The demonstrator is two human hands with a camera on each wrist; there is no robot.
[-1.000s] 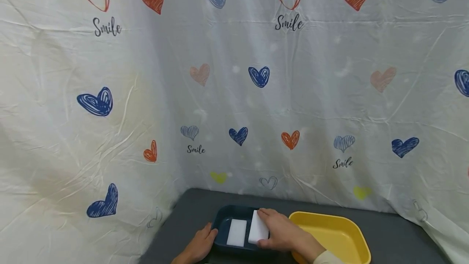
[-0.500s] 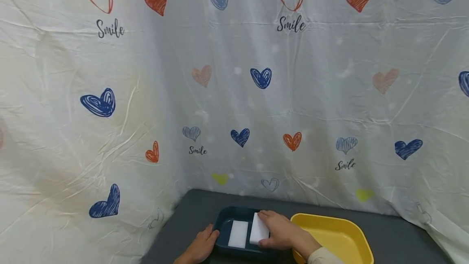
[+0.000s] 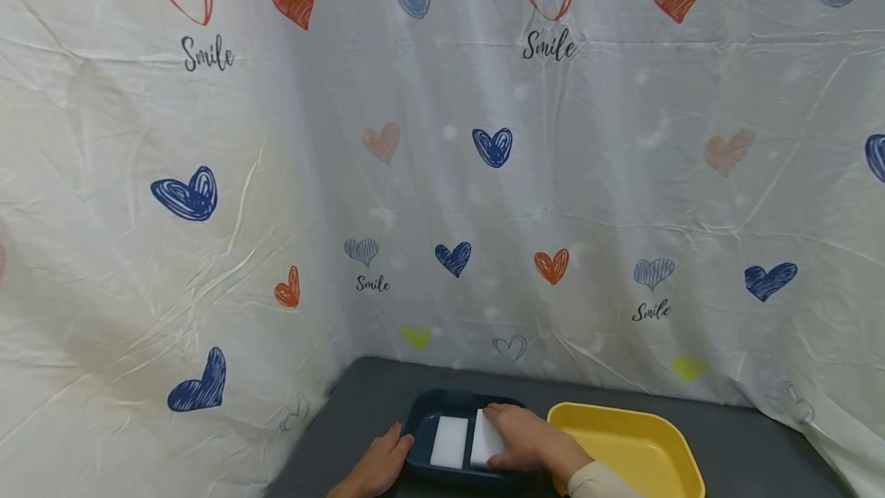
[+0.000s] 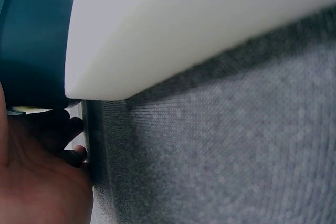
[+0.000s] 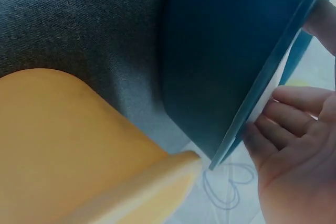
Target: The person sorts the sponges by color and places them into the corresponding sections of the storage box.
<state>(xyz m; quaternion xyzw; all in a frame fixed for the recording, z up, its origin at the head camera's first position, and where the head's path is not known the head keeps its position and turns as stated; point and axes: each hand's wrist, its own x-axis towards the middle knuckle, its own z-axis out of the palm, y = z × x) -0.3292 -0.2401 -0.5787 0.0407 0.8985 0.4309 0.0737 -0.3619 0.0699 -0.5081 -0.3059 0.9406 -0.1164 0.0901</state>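
Both of my hands are occupied at the bottom of the head view. With my left hand point(image 3: 379, 461) I hold the left edge of the dark blue tray point(image 3: 423, 430), presumably to brace it against sliding; the thumb lies by the rim. My right hand point(image 3: 528, 440) comes in from the lower right out of a cream sleeve point(image 3: 600, 480) and spans the white block point(image 3: 486, 446) in the tray's right half, a hold that, I judge, suits its oblong shape. That hand is partly open, fitted to the block's length, fingers toward the upper end and thumb by the lower, so I am grasping it; whether the block touches the tray floor I cannot tell. A second block point(image 3: 449, 443) lies just left of it, a narrow gap between. Lower right sits the yellow tray point(image 3: 650, 448), beside the blue one, likely for easy reach. Beneath everything is the dark grey table point(image 3: 359, 406); beyond, a heart-printed curtain point(image 3: 594, 183) fills the upper frame.
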